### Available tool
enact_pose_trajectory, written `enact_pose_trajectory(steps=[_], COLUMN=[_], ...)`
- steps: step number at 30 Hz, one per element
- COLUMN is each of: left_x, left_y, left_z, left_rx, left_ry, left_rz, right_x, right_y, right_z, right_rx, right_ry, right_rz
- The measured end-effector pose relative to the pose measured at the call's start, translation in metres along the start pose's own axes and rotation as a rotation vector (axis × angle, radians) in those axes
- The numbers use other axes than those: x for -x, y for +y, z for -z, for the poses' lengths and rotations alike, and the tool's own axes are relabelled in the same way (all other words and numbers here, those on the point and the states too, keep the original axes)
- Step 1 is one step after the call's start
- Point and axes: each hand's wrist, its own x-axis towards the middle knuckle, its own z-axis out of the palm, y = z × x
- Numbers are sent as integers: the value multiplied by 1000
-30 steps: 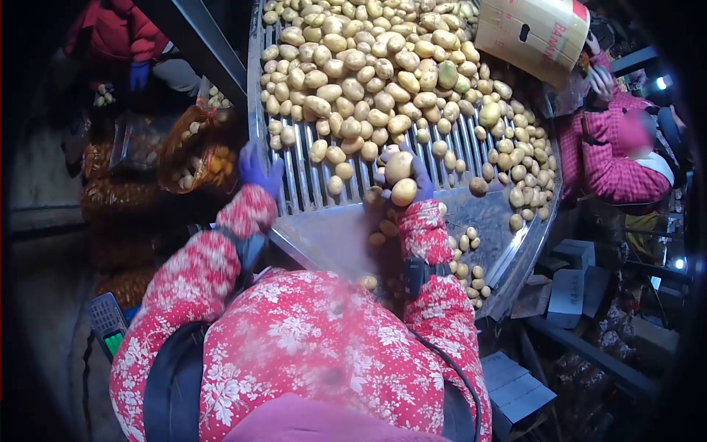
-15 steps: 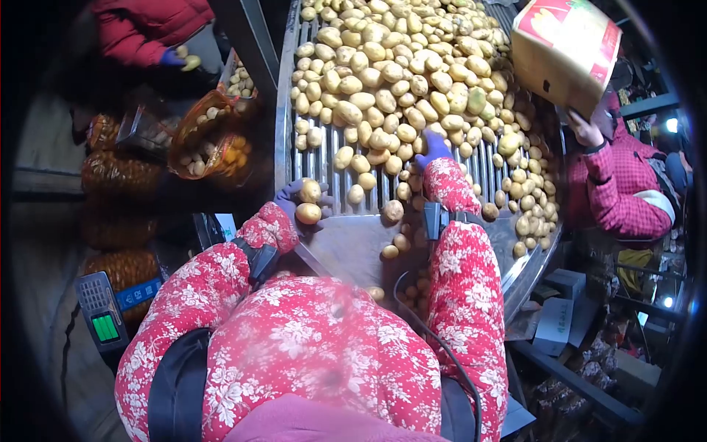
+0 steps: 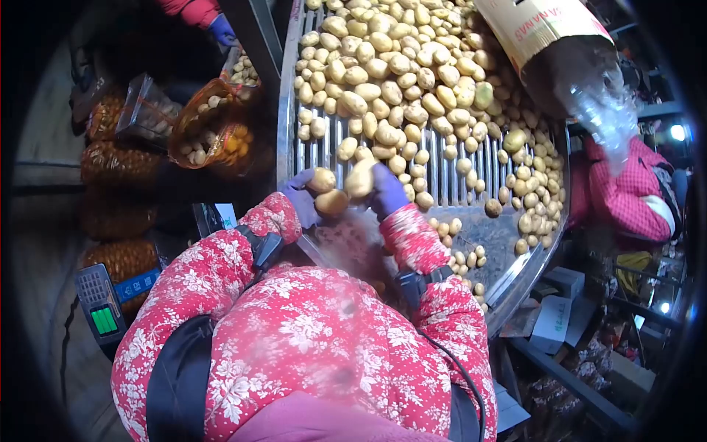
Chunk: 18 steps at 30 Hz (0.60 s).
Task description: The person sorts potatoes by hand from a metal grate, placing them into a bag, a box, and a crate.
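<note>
Many potatoes (image 3: 412,66) lie across a ribbed metal rack (image 3: 321,151). At the rack's near left corner, my left hand (image 3: 301,197), in a purple glove, is closed on two potatoes (image 3: 322,180), one above the other. Close to its right, my right hand (image 3: 386,191), also gloved in purple, grips a larger potato (image 3: 359,179) with its fingers around the right side. Smaller potatoes (image 3: 465,259) rest on the smooth metal plate (image 3: 490,236) below the ribs, right of my right arm.
A co-worker in a pink checked jacket (image 3: 633,193) is at right, beneath a tilted cardboard box (image 3: 541,29) with clear plastic. Another person's gloved hand (image 3: 222,29) shows at upper left, above a net-lined basket (image 3: 177,136). A dark post (image 3: 258,37) and a scale display (image 3: 103,320) stand left.
My right hand has moved left and nearer to my left hand, now with a potato in it. Small potatoes have come down onto the plate. The cardboard box has tipped, its plastic hanging out.
</note>
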Motion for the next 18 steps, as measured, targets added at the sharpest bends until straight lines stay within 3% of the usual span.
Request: enact_pose_trajectory(steps=[2,3,4,5,6,7,8,10,11,13,14,15,18], left_x=[-5,-7,-3,12,27,22,17,12,14,21,23,23,19], left_y=[-2,-3,7,21,35,44,53,54,55,49,51,57,75], left_z=[11,17,8,-22,-52,-48,-45,-41,-50,-50,-47,-47,-72], left_rx=[576,851,692,457,225,269,321,414,467,287,290,291,51], left_ry=[77,167,-27,-41,-11,31,79,142,209,88,79,60,262], left_rz=[237,341,229,37,-149,-15,117,190,185,-52,6,61,166], right_x=[-4,-1,-21,-38,-67,-83,-115,-174,-191,-206,-202,-203,-181], right_y=[-3,-34,-12,-34,-13,-42,-28,4,-3,-16,-20,-16,15], right_z=[-25,-28,-28,-4,9,34,44,67,66,50,51,53,62], right_rx=[124,-16,-89,-172,-124,-75,348,827,908,839,771,753,593], right_ry=[-98,23,86,100,161,167,361,206,80,98,81,64,149], right_rz=[-22,-128,-106,-145,0,-151,131,199,80,39,-93,-90,182])
